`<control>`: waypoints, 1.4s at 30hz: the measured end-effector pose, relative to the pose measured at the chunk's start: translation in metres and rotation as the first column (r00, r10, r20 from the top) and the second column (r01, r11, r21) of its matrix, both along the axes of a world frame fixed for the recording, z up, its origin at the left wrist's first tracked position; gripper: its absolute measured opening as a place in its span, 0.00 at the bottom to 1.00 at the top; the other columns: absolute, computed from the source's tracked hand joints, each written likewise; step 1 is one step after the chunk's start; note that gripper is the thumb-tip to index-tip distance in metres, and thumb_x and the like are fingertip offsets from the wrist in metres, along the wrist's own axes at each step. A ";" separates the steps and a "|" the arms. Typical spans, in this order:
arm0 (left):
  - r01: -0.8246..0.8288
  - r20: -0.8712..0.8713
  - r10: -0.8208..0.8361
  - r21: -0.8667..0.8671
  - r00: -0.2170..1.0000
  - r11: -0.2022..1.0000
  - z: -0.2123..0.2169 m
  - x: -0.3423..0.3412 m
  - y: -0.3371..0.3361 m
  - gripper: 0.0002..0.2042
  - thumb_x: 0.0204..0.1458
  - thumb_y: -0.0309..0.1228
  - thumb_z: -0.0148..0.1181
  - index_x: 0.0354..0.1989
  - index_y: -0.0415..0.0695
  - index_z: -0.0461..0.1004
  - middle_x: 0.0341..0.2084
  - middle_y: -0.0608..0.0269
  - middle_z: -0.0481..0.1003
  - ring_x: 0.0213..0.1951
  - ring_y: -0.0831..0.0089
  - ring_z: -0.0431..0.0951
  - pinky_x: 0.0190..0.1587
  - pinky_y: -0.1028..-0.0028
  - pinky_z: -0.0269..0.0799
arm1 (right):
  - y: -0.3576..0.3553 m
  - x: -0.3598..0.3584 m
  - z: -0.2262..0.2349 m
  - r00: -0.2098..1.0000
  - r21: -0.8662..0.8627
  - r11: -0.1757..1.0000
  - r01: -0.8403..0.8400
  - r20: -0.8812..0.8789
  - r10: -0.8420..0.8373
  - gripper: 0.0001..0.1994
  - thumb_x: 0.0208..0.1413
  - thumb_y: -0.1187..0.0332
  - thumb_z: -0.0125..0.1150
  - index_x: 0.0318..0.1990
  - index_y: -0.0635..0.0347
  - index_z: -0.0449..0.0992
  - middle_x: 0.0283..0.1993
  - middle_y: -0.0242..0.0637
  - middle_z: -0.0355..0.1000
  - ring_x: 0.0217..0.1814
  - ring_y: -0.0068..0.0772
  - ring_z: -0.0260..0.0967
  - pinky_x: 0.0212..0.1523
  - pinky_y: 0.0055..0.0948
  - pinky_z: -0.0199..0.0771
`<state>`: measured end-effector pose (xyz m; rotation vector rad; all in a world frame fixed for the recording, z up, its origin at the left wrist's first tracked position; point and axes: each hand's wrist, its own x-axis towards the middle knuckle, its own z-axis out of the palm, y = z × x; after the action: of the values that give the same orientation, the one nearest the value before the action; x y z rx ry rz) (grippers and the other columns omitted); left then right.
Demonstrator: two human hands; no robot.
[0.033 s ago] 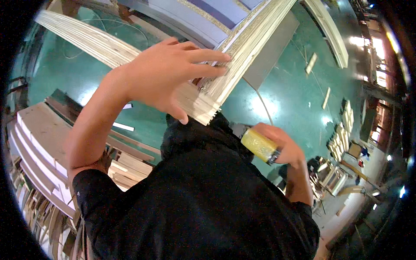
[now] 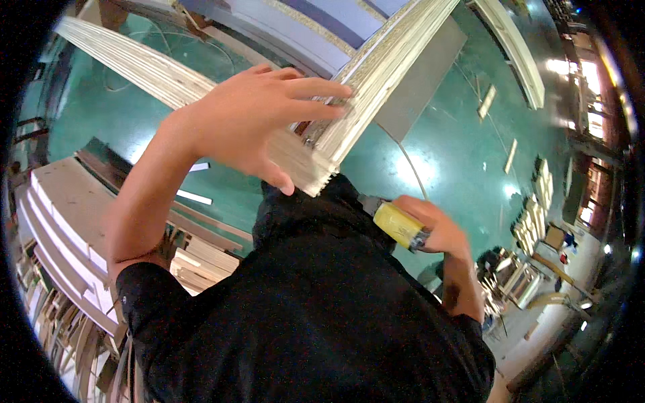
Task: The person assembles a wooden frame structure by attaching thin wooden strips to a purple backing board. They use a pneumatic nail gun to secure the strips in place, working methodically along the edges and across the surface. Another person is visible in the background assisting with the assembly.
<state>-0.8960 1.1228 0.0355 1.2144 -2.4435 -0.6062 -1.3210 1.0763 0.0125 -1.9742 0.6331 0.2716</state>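
Note:
My left hand (image 2: 245, 121) is spread over the corner where two stacks of pale wooden strips meet. Its fingers reach toward the right stack (image 2: 383, 80); the thumb lies beside the notched end of the left stack (image 2: 154, 70). Whether the palm presses on the wood cannot be seen. Lower right, my right hand (image 2: 437, 225) is closed round a hand tool with a yellow cylindrical body (image 2: 401, 225) and grey ends. The tool is apart from the strips, close to my black shirt, and its exact kind is unclear. The right fingers are partly hidden and blurred.
Pale purple panels (image 2: 316, 27) lie beyond the corner. A grey board (image 2: 426, 80) and a thin hose or cord (image 2: 410, 164) are on the green floor to the right. White-edged boards (image 2: 74, 195) are stacked at left; loose timber (image 2: 527, 221) lies at far right.
Very little differs. The view has shifted slightly, and the yellow tool has moved a touch left and tilted a little. The left hand keeps its place on the corner.

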 end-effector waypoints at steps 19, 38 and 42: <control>-0.110 -0.377 0.269 0.391 0.886 0.914 -0.027 -0.408 -0.171 0.08 0.62 0.32 0.52 0.38 0.40 0.73 0.38 0.52 0.77 0.46 0.51 0.76 0.52 0.57 0.72 | -0.172 -0.477 -0.247 0.836 -0.151 0.984 0.094 -0.525 -0.160 0.24 0.47 0.58 0.68 0.53 0.49 0.76 0.43 0.49 0.78 0.46 0.57 0.76 0.58 0.54 0.70; -0.143 -0.434 0.314 0.383 0.844 0.913 -0.166 -0.559 -0.652 0.17 0.58 0.33 0.55 0.56 0.46 0.70 0.45 0.50 0.76 0.48 0.46 0.76 0.49 0.52 0.75 | -0.726 -0.587 -0.264 0.601 -0.398 0.865 0.305 -0.625 -0.499 0.26 0.47 0.57 0.69 0.55 0.51 0.75 0.48 0.53 0.77 0.52 0.63 0.74 0.54 0.52 0.73; -0.141 -0.308 0.297 0.441 0.904 0.886 -0.182 -0.543 -0.748 0.17 0.57 0.33 0.56 0.56 0.49 0.71 0.45 0.51 0.76 0.49 0.46 0.77 0.48 0.51 0.75 | -0.863 -0.575 -0.278 0.636 -0.405 0.890 0.211 -0.634 -0.440 0.25 0.48 0.57 0.68 0.55 0.50 0.75 0.48 0.54 0.77 0.52 0.63 0.73 0.52 0.52 0.74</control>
<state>-1.4386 0.3748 -0.1467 1.3624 -1.8817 -1.2013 -1.8959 0.2131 -0.2653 -1.9424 1.6175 0.7779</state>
